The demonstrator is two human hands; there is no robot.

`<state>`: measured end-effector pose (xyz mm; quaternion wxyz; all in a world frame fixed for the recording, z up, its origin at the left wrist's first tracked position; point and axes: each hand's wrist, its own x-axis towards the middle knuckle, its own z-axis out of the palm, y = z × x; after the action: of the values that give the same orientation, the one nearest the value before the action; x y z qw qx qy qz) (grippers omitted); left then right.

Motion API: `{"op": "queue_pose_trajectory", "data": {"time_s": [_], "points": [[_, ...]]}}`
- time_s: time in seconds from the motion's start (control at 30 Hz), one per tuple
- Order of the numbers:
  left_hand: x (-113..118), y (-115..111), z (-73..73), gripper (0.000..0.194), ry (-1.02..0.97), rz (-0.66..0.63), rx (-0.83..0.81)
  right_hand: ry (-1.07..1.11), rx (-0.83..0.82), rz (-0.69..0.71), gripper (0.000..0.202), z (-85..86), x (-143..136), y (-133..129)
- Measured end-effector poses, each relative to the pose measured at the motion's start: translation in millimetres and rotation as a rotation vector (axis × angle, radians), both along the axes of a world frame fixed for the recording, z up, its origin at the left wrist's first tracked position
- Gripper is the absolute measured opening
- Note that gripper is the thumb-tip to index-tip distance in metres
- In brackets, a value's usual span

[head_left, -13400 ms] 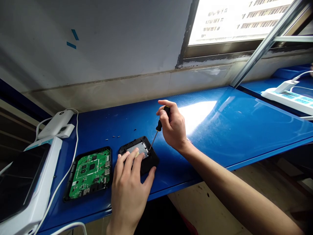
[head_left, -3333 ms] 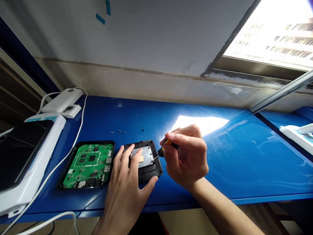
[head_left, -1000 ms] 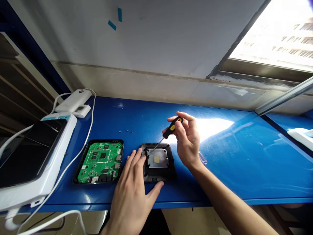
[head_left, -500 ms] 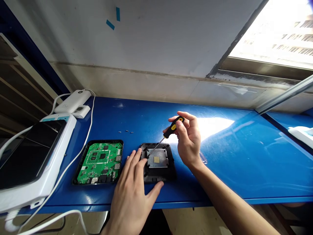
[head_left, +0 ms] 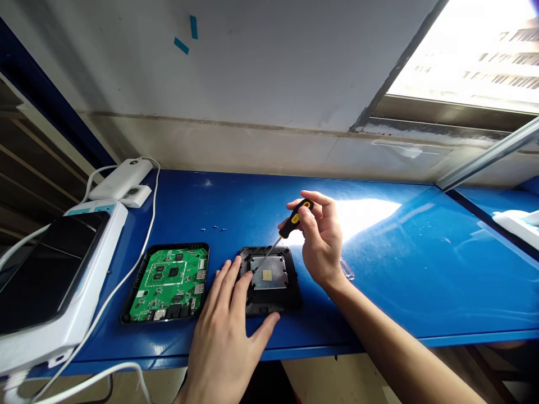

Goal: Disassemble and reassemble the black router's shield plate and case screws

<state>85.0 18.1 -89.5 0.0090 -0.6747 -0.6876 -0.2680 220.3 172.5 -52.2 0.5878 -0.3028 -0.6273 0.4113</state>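
My right hand (head_left: 320,238) is closed around a black and yellow screwdriver (head_left: 297,218). The screwdriver slants down to the left, its tip at the left edge of a silver metal plate (head_left: 275,262) with a tan square pad (head_left: 266,275) on it. That plate lies inside a black plastic cover (head_left: 269,306). Fingers stretched out, my left hand (head_left: 229,314) rests along the cover's left side, its index fingertip close to the screwdriver tip and its thumb near the front edge. Left of it lies a black case half (head_left: 123,310) holding a green circuit board (head_left: 168,283).
Three tiny screws (head_left: 215,227) lie behind the cover on the blue table (head_left: 379,280). A clear plastic piece (head_left: 347,269) is right of my right wrist. At left are a white device with a dark screen (head_left: 46,269), a white power bank (head_left: 123,178) and white cables (head_left: 133,258).
The whole view has shifted slightly, so things on the table sit a little further left. Both hands, the screwdriver and the cover keep nearly the same places relative to each other.
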Motion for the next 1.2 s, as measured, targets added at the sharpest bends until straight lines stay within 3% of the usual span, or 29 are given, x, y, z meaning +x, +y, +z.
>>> {"op": "queue_pose_trajectory", "data": {"time_s": [0.57,0.9,1.1,1.2], "points": [[-0.1,0.5,-4.3,0.052,0.019,0.000,0.019,0.014,0.168,-0.014,0.020,3.7,-3.2,-10.0],[-1.3,0.1,-5.2,0.051,-0.013,0.003,-0.014,-0.051,0.394,0.011,0.041,3.6,-2.8,-23.5],[-7.0,1.6,-11.6,0.053,-0.002,-0.033,-0.015,-0.177,0.558,0.121,0.051,25.0,-14.8,-33.3],[-6.8,2.5,-12.4,0.054,-0.013,-0.025,-0.022,-0.292,0.691,0.055,0.049,35.1,-23.2,-33.0]]}}
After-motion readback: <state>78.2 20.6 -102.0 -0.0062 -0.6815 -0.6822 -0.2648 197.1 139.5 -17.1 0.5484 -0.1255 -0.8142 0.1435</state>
